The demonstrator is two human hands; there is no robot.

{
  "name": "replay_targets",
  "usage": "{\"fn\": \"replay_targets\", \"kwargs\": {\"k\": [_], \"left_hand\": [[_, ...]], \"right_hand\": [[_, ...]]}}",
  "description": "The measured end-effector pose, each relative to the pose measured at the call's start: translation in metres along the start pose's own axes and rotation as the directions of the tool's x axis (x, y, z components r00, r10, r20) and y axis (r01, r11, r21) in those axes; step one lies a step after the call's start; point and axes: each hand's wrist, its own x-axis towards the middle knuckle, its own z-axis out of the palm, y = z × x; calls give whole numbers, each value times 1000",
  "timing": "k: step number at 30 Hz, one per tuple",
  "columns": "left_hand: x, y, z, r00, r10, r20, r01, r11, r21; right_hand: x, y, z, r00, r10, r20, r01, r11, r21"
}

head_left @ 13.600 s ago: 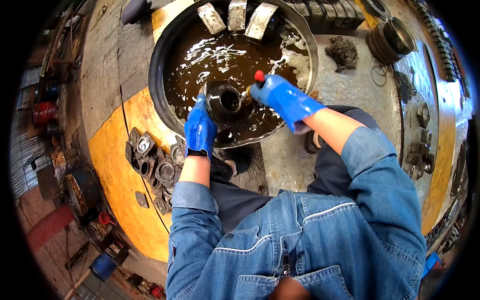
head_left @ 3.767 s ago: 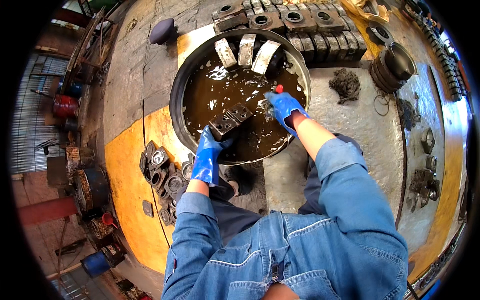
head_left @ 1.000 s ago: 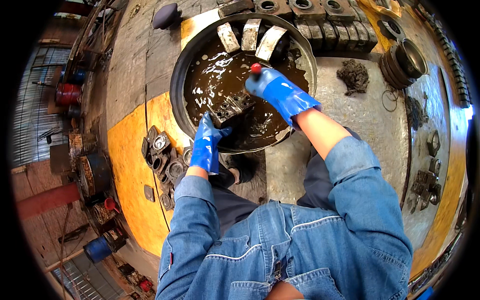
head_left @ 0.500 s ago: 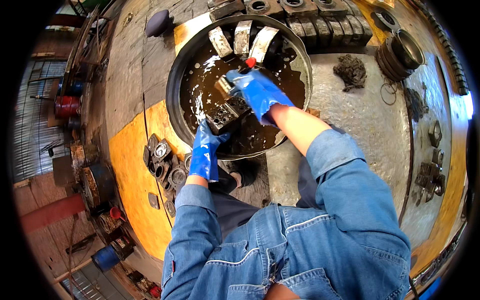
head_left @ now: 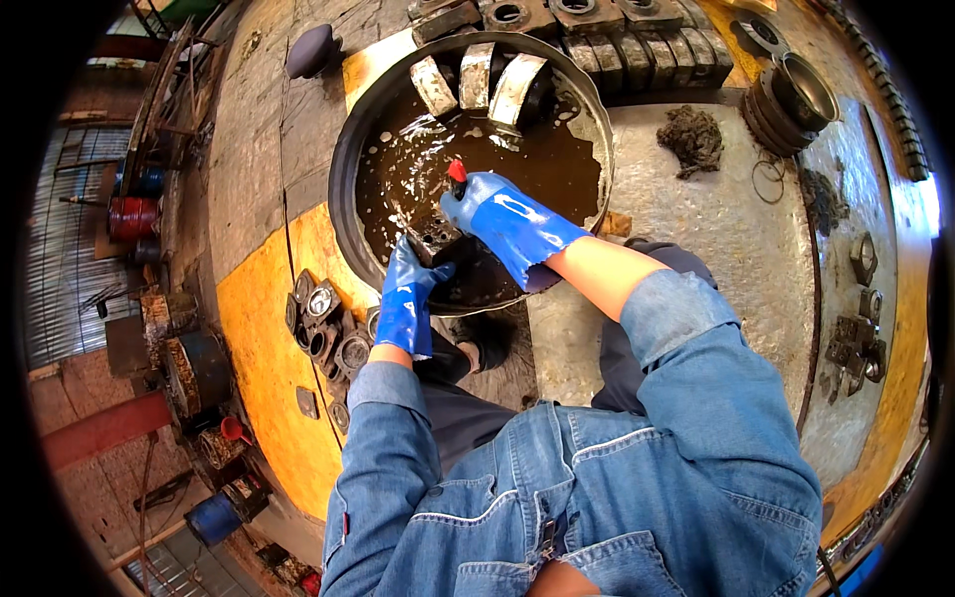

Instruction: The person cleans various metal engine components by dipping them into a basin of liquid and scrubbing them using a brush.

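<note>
One drilled metal block [head_left: 435,238] lies within the liquid-filled basin [head_left: 342,189], left hand [head_left: 413,275] gripping its near-left end; right hand [head_left: 481,204] clasps a red-ended handle [head_left: 457,169]. Judged heavy, rigid, slick: grasp opposite sides.

One tub [head_left: 344,189], and inside it, three curved blocks [head_left: 476,77]! Two hands in play, left hand [head_left: 408,277] and right hand [head_left: 481,202], with one red handle [head_left: 457,170] and one dark block [head_left: 437,237]. One wad [head_left: 690,139] out right. Over left, one red drum [head_left: 132,217], one blue drum [head_left: 213,517], and parts [head_left: 352,352] heaped too thickly to count.
</note>
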Motion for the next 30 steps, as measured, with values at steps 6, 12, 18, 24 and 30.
{"fn": "replay_targets", "kwargs": {"k": [6,12,18,24,30], "left_hand": [[15,-30,5,995,76,60,-68,989,-128],[15,-38,14,999,48,5,-46,985,-168],[14,-31,17,994,111,7,-108,972,-207],[6,-1,5,996,50,70,-33,973,-228],[-10,25,-4,997,18,76,-1,975,-220]], "right_hand": [[-13,-6,-9,995,69,67,-61,992,-112],[-25,7,-64,996,-24,87,20,999,46],[10,61,-60,984,172,39,-151,937,-316],[16,58,-46,983,180,38,-181,983,27],[-21,20,-50,994,110,5,-109,970,219]]}}
